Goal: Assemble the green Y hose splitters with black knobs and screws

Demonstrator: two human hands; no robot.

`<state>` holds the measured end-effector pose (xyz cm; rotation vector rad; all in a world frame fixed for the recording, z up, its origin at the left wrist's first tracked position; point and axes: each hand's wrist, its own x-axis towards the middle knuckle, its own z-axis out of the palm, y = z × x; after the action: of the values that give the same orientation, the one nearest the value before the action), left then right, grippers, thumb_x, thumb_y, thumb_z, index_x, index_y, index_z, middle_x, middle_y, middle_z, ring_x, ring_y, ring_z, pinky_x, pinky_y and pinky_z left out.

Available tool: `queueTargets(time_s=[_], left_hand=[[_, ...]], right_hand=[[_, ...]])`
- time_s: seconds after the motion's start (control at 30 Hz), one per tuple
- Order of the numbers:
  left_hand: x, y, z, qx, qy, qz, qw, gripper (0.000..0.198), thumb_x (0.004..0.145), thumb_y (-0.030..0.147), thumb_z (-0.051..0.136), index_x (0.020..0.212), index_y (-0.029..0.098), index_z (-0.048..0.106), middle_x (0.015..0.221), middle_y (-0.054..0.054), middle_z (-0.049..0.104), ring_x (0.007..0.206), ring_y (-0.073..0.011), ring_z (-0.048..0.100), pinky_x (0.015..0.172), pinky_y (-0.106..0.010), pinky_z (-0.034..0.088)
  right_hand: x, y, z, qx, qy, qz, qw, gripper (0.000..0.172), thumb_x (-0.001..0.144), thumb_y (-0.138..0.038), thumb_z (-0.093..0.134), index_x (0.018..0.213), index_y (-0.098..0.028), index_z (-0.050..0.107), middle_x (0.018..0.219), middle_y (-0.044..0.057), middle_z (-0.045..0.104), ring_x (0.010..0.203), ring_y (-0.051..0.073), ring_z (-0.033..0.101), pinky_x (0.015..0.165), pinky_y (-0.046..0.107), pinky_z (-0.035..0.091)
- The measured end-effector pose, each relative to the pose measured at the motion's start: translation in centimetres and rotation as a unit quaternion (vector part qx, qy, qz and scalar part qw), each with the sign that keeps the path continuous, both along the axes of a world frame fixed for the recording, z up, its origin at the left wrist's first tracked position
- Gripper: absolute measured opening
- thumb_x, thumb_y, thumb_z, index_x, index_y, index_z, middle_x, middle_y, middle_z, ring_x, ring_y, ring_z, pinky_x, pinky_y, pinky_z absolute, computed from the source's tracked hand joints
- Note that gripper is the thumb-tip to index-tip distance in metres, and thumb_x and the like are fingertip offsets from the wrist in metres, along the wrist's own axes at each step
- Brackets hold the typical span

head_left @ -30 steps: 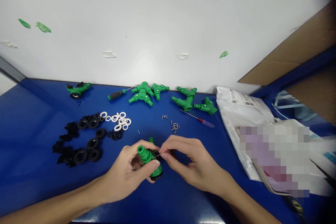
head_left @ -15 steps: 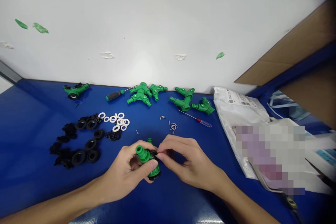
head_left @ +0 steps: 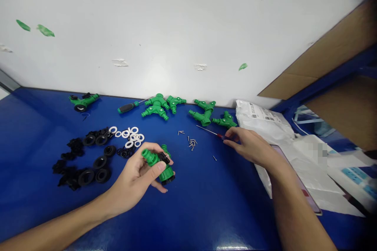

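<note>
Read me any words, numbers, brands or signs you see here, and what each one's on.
Nothing can be read for certain.
Label on the white plastic bag: dark code-like blocks and print, too small and blurred.
Held green fitting: no lettering discernible.
Red-handled screwdriver: none discernible.

I record bright light: soft glare on the wall (head_left: 165, 39), shine along my bench's (head_left: 191, 215) near edge, shadow beside my right forearm (head_left: 294, 208). My left fingers (head_left: 154, 171) read sharp; past the bench's right edge, dark blur.
</note>
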<state>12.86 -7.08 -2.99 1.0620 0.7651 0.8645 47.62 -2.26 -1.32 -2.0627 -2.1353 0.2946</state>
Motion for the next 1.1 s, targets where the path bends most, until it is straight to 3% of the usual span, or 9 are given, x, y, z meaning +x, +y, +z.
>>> queueTargets(time_s=[0.1, 0.2, 0.27, 0.33, 0.47, 0.67, 0.93, 1.1], left_hand=[[0.1, 0.5, 0.1, -0.011, -0.021, 0.007, 1.000, 0.032, 0.090, 0.045, 0.066, 0.105, 0.024, 0.048, 0.097, -0.002, 0.062, 0.082, -0.0178, 0.067, 0.055, -0.029, 0.064], [0.0, 0.8, 0.1, -0.014, -0.030, 0.010, 0.999, 0.031, 0.091, 0.046, 0.065, 0.105, 0.026, 0.046, 0.097, -0.001, 0.059, 0.080, -0.0169, 0.065, 0.050, -0.023, 0.057], [-0.1, 0.8, 0.0, -0.001, -0.023, 0.013, 1.000, 0.029, 0.092, 0.046, 0.062, 0.105, 0.026, 0.046, 0.098, 0.000, 0.058, 0.076, -0.0143, 0.063, 0.051, -0.021, 0.054], [-0.2, 0.7, -0.1, 0.022, -0.002, 0.017, 1.000, 0.026, 0.094, 0.045, 0.060, 0.105, 0.026, 0.046, 0.100, 0.000, 0.057, 0.072, -0.0110, 0.058, 0.052, -0.021, 0.053], [-0.2, 0.2, -0.3, 0.052, 0.051, 0.008, 0.997, 0.022, 0.097, 0.044, 0.054, 0.109, 0.027, 0.046, 0.105, -0.001, 0.055, 0.070, -0.0091, 0.053, 0.054, -0.021, 0.051], [-0.3, 0.0, -0.4, 0.048, 0.071, 0.001, 0.996, 0.023, 0.098, 0.046, 0.052, 0.110, 0.028, 0.045, 0.106, -0.001, 0.052, 0.069, -0.0090, 0.052, 0.053, -0.022, 0.051], [-0.3, 0.1, -0.2, 0.046, 0.068, -0.006, 0.997, 0.022, 0.098, 0.045, 0.051, 0.109, 0.027, 0.044, 0.105, -0.001, 0.051, 0.065, -0.0082, 0.050, 0.052, -0.023, 0.050], [-0.6, 0.0, -0.7, 0.056, 0.116, -0.030, 0.991, 0.021, 0.099, 0.045, 0.049, 0.113, 0.028, 0.045, 0.111, -0.002, 0.050, 0.072, -0.0098, 0.050, 0.056, -0.024, 0.050]], right_hand=[[-1.6, -0.7, 1.6, 0.046, 0.173, 0.017, 0.984, 0.021, 0.085, -0.039, 0.065, 0.093, -0.019, 0.069, 0.078, 0.005, 0.074, 0.068, 0.021, 0.069, 0.062, 0.033, 0.054], [-4.0, -1.9, 3.1, 0.150, 0.369, 0.021, 0.917, 0.020, 0.083, -0.034, 0.073, 0.095, -0.019, 0.072, 0.065, 0.002, 0.072, 0.056, 0.017, 0.068, 0.054, 0.028, 0.055], [-5.5, -2.8, 3.5, 0.190, 0.432, 0.048, 0.880, 0.013, 0.082, -0.026, 0.075, 0.093, -0.020, 0.074, 0.061, 0.000, 0.071, 0.053, 0.014, 0.067, 0.051, 0.024, 0.056], [-6.7, -3.6, 3.5, 0.208, 0.449, 0.073, 0.866, 0.014, 0.081, -0.020, 0.075, 0.094, -0.024, 0.076, 0.063, -0.002, 0.072, 0.053, 0.013, 0.068, 0.051, 0.021, 0.057], [-7.9, -4.7, 3.3, 0.217, 0.416, 0.106, 0.877, 0.026, 0.079, -0.017, 0.077, 0.098, -0.033, 0.077, 0.072, -0.005, 0.075, 0.055, 0.010, 0.069, 0.053, 0.015, 0.058], [-8.0, -4.9, 3.4, 0.233, 0.393, 0.122, 0.881, 0.027, 0.078, -0.017, 0.078, 0.098, -0.035, 0.077, 0.078, -0.006, 0.077, 0.054, 0.010, 0.069, 0.052, 0.017, 0.059], [-8.1, -5.0, 3.7, 0.220, 0.367, 0.133, 0.894, 0.024, 0.079, -0.015, 0.076, 0.096, -0.031, 0.077, 0.082, -0.002, 0.078, 0.057, 0.014, 0.069, 0.059, 0.024, 0.062], [-8.1, -4.7, 4.2, 0.196, 0.339, 0.158, 0.906, 0.013, 0.083, -0.019, 0.073, 0.092, -0.028, 0.075, 0.079, -0.001, 0.077, 0.061, 0.015, 0.069, 0.058, 0.024, 0.059]])
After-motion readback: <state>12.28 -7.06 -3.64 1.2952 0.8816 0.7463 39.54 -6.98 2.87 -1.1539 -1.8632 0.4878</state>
